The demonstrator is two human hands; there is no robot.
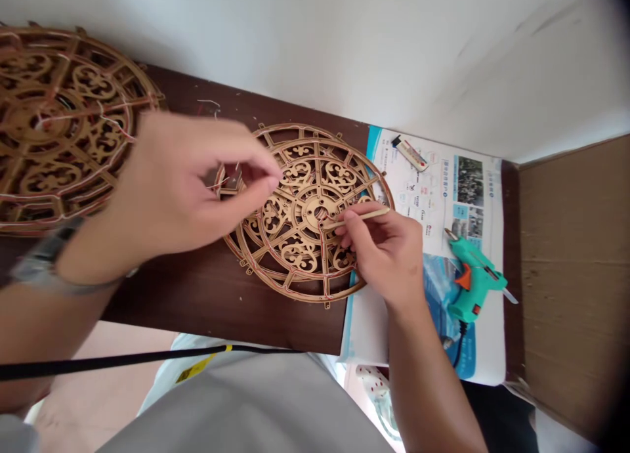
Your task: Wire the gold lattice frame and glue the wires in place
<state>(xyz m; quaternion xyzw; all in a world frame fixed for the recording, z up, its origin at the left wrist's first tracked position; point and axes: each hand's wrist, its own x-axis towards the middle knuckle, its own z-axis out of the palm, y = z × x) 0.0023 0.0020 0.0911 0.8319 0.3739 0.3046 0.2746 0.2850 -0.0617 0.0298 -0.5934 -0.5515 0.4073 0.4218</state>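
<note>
The wooden wheel (305, 213) lies flat under both hands, its cut-out scrollwork laced with thin red and white thread (322, 262). The right hand (384, 253) holds a thin wooden stick (357, 218) in a firm, narrow pinch between thumb and fingers, with the tip reaching the wheel's hub just beyond the grip. The left hand (182, 184) hangs over the wheel's near edge in a narrow pinch, thumb and forefinger almost meeting; whether they hold a strand, I cannot tell. A second laced wheel (63, 128) lies behind the left hand on a dark wooden board (197, 295). Past the right hand sit a printed leaflet (438, 184) and a green glue gun (475, 276). The main risk seems to be at the stick's tip: too much pressure or a slip near the hub could snap a thin wooden rib. A hard tug from the left hand could also break the thread or drag the wheel, which looks unclamped. If the glue gun is hot, which cannot be told, the right wrist is close enough to need care
</note>
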